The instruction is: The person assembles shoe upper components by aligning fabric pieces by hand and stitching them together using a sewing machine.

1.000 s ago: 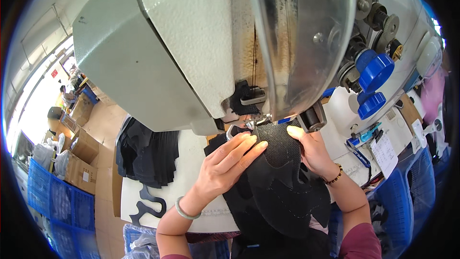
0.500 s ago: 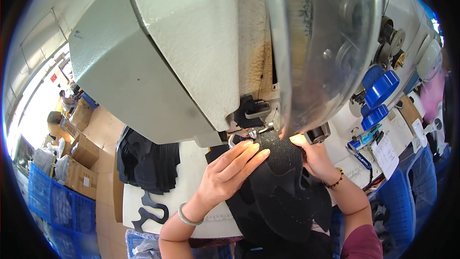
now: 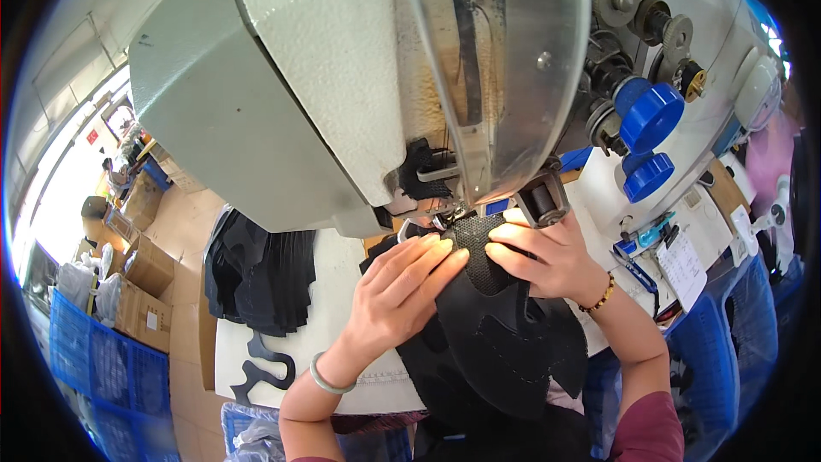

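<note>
A black shoe-upper piece [image 3: 505, 338] with a mesh section [image 3: 483, 267] hangs below the sewing head of a large pale machine [image 3: 342, 77]. My left hand [image 3: 402, 287] has its fingers close together, tips pressing on the mesh from the left; its thumb is hidden. On the other side, my right hand [image 3: 552, 261] grips the piece with bent fingers, partly covered by a metal roller part [image 3: 541, 202]. The mesh's upper end sits at the small metal parts around the needle area [image 3: 449, 216]. The needle itself cannot be made out.
A clear curved guard [image 3: 513, 77] hangs over the work. Stacked black cut pieces [image 3: 261, 274] and a dark curvy piece [image 3: 261, 368] lie on the white table [image 3: 342, 376] at left. Blue knobs [image 3: 650, 115], a cutter knife [image 3: 637, 274] and a paper [image 3: 682, 263] are at right. Blue crates [image 3: 111, 359] stand left.
The machine and its guard appear shifted left and up in view, baring more knobs and gears. My right fingers have come over onto the mesh, closer to my left fingertips.
</note>
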A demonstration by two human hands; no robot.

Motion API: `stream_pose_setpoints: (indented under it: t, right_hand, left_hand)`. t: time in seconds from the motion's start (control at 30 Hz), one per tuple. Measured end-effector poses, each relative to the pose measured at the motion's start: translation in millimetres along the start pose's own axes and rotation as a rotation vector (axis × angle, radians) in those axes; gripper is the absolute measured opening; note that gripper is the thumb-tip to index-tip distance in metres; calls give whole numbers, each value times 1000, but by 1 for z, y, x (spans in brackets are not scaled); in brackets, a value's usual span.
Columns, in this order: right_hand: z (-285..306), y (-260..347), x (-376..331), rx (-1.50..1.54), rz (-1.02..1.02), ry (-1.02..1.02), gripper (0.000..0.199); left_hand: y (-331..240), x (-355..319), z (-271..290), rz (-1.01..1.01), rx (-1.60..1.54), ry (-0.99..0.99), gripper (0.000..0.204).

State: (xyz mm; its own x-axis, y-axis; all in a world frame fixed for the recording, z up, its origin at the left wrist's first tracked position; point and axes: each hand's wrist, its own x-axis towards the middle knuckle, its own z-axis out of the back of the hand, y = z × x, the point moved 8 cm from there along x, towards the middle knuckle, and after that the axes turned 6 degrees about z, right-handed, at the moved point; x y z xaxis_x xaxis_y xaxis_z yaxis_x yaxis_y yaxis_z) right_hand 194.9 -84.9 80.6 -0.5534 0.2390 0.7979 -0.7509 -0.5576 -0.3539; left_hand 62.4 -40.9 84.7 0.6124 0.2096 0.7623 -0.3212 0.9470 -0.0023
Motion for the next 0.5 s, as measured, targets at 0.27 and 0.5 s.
stream_pose_setpoints:
  t: [0.27, 0.5]
  right_hand:
    - [-1, -2, -6, 93, -42, -90, 20]
    - [-2, -7, -6, 157, -98, -120, 26]
  left_hand:
    - [-52, -18, 8, -303, 89, 37, 26]
    - [-44, -17, 9, -293, 64, -41, 23]
